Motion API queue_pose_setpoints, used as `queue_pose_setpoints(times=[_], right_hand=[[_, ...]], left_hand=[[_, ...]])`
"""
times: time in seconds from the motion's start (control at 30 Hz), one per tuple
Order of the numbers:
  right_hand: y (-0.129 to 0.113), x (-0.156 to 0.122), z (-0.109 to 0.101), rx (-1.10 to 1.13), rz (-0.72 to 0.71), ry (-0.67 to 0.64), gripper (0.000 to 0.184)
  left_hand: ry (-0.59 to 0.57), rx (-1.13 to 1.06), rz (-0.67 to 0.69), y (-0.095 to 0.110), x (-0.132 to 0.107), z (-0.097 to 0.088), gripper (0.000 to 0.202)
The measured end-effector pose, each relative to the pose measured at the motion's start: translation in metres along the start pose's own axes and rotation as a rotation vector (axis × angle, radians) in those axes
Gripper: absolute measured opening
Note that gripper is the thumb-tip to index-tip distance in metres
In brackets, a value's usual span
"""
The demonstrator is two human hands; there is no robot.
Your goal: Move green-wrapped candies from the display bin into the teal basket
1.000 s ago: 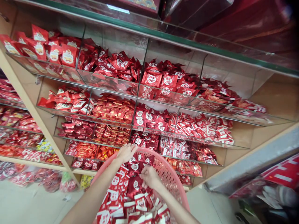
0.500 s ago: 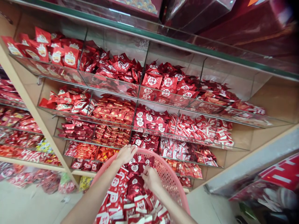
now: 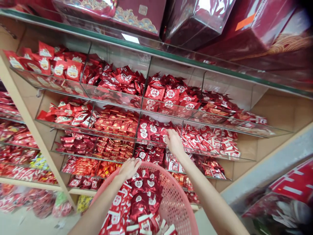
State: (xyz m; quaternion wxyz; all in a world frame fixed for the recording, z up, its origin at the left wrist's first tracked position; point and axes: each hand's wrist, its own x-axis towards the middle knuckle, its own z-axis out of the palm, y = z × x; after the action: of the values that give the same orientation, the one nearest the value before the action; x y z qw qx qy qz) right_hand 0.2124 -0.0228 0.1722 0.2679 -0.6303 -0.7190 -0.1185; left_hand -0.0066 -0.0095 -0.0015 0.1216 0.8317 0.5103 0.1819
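A pink plastic basket (image 3: 179,195) with a perforated wall is in front of me, holding many small red packets. My left hand (image 3: 130,168) is closed over its far rim. Inside, dark red packets (image 3: 139,199) with white round labels lie at the back, beside brighter red ones (image 3: 116,209). My right hand (image 3: 174,143) is at the front of a shelf compartment, its fingers curled against similar dark red packets (image 3: 153,129). Whatever is between those fingers is hidden from view.
Glass-fronted shelves (image 3: 114,93) rise ahead, divided into compartments of red packets. Large dark red boxes (image 3: 198,26) stand on the glass top shelf (image 3: 171,52). A wooden upright (image 3: 31,130) parts off another rack at left. Bagged goods (image 3: 288,199) lie at lower right.
My right hand has moved out of the basket, up and to the right, to the shelf compartment. My left hand stays on the rim. The view has tilted slightly upward.
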Motion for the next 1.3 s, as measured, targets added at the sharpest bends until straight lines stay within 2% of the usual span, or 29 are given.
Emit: queue_pose_setpoints(times=[0.1,0.2,0.33,0.47,0.57,0.67,0.73,0.83,0.93,1.03,1.1,1.23,1.3], right_hand=[[0.005,0.026,0.003,-0.183,-0.037,-0.107,0.045],[0.008,0.037,0.01,-0.272,-0.062,-0.198,0.045],[0.009,0.035,0.007,-0.306,-0.089,-0.19,0.033],[0.007,0.023,-0.011,-0.221,-0.139,-0.133,0.021],[0.001,0.005,-0.023,0.051,-0.156,0.026,0.022],[-0.009,-0.024,-0.022,0.499,-0.085,0.107,0.019],[-0.017,-0.045,-0.013,0.872,0.063,0.037,0.019],[-0.026,-0.072,0.007,1.351,0.339,-0.158,0.023],[-0.032,-0.087,0.023,1.58,0.528,-0.25,0.025],[-0.033,-0.095,0.034,1.654,0.621,-0.262,0.028],[-0.034,-0.101,0.04,1.608,0.584,-0.247,0.027],[-0.035,-0.119,0.052,1.295,0.234,-0.102,0.011],[-0.035,-0.127,0.057,1.16,0.106,-0.069,0.009]], left_hand=[[0.004,-0.002,-0.016,0.0,0.0,0.001,0.057],[0.01,-0.012,-0.006,0.0,0.0,0.001,0.057],[0.003,0.007,-0.008,0.0,0.0,0.001,0.058],[-0.008,0.02,0.004,-0.001,0.0,0.0,0.059],[-0.007,0.013,0.001,0.0,0.001,-0.001,0.059],[-0.011,-0.008,-0.01,0.0,0.001,-0.001,0.06],[-0.007,-0.021,-0.018,-0.002,0.002,0.001,0.061],[-0.005,-0.032,-0.008,-0.005,0.004,0.004,0.059],[-0.02,-0.025,0.003,-0.007,0.005,0.006,0.059],[-0.019,-0.023,0.01,-0.006,0.005,0.005,0.058],[-0.015,-0.035,0.01,-0.004,0.004,0.003,0.056],[-0.024,-0.05,-0.002,-0.001,0.003,-0.001,0.055],[-0.028,-0.035,0.001,0.001,0.002,-0.004,0.055]])
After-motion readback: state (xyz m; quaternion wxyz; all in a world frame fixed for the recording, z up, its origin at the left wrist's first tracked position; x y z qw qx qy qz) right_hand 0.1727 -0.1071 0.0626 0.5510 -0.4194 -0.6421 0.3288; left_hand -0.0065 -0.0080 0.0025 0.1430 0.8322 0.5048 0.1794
